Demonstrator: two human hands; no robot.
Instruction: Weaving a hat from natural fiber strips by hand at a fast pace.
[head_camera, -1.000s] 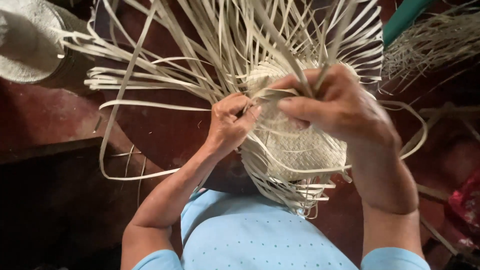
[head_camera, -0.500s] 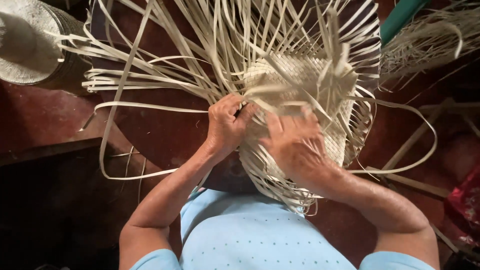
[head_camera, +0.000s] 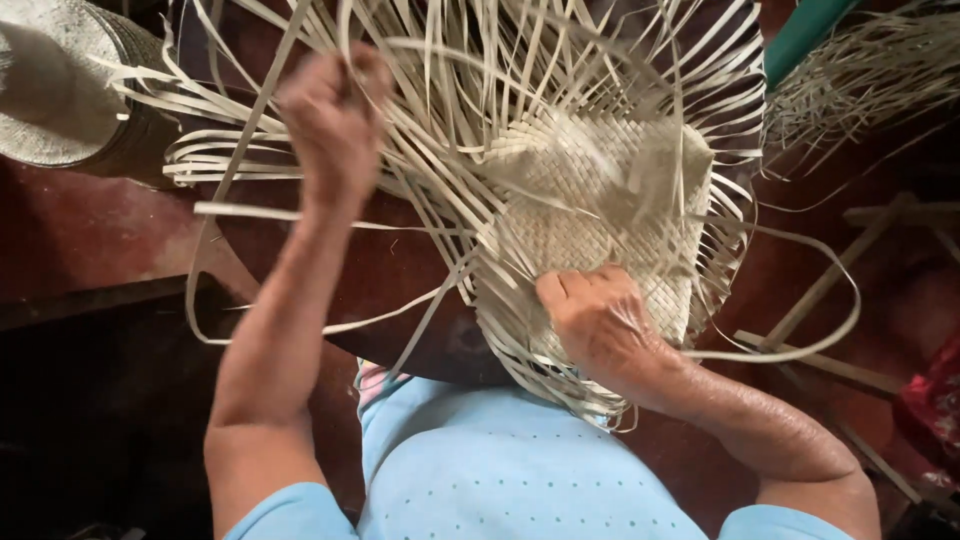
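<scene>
A half-woven mat of pale flat straw strips (head_camera: 590, 205) lies in front of me, with many long loose strips fanning out from its edges. My left hand (head_camera: 332, 120) is raised up to the left, fist closed around one long loose strip (head_camera: 250, 150) and drawing it away from the weave. My right hand (head_camera: 598, 318) presses down on the near edge of the woven patch, fingers curled over the strips. The work rests over a dark reddish-brown rounded surface (head_camera: 390, 270).
A finished pale woven round piece (head_camera: 45, 90) sits on a dark cylinder at the upper left. A teal pole (head_camera: 805, 35) and another bundle of straw (head_camera: 880, 70) lie at the upper right. Wooden sticks (head_camera: 830, 290) cross the dark red floor on the right.
My left hand has left the weave and swung up and to the left, pulling a strip. My right hand has dropped from the top of the weave to its near edge.
</scene>
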